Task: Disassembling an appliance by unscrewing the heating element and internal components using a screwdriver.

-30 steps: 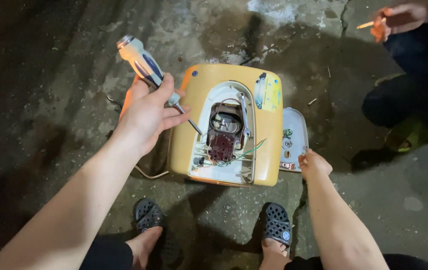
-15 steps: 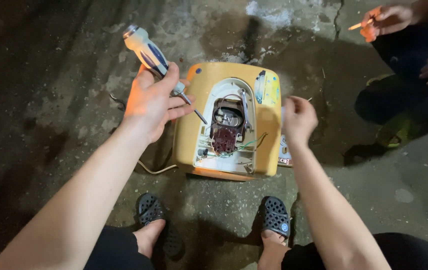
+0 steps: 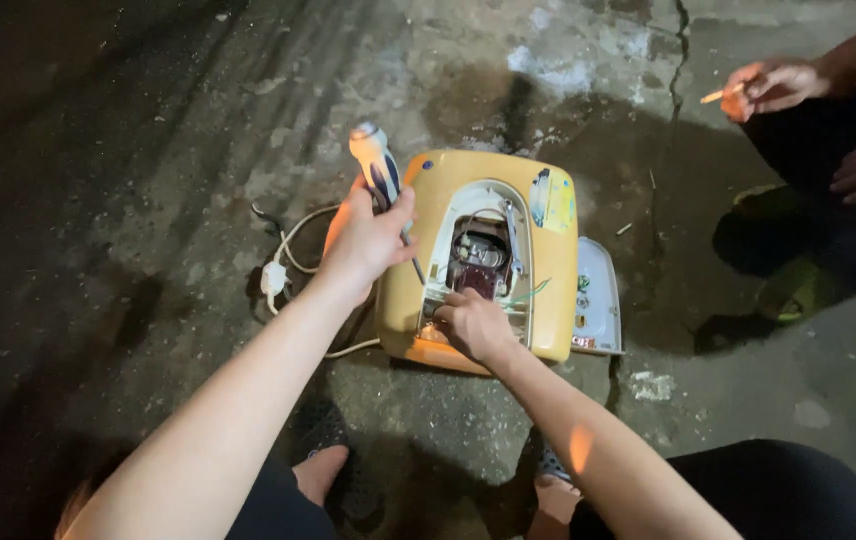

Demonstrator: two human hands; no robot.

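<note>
Left hand (image 3: 368,240) fist-gripped on a screwdriver (image 3: 380,180), tip angled toward the opened yellow appliance housing (image 3: 478,265) lying mid-floor on the concrete. Right hand (image 3: 473,322) fingers curled inside the near end of the cavity, pinching something; what, I can't tell. Risk: the blade slips into the exposed wiring (image 3: 478,255) or nicks the fingers. White cord (image 3: 293,250) trails left, a snag hazard.

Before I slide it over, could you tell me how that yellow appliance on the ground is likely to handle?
The yellow appliance looks rigid: a moulded shell lying flat on the concrete, so unlikely to tip or roll. Its cover is off, showing wiring and parts where the right hand rests, so the inside is probably delicate. The white cord trails loosely at its left side and may snag or drag.
</note>
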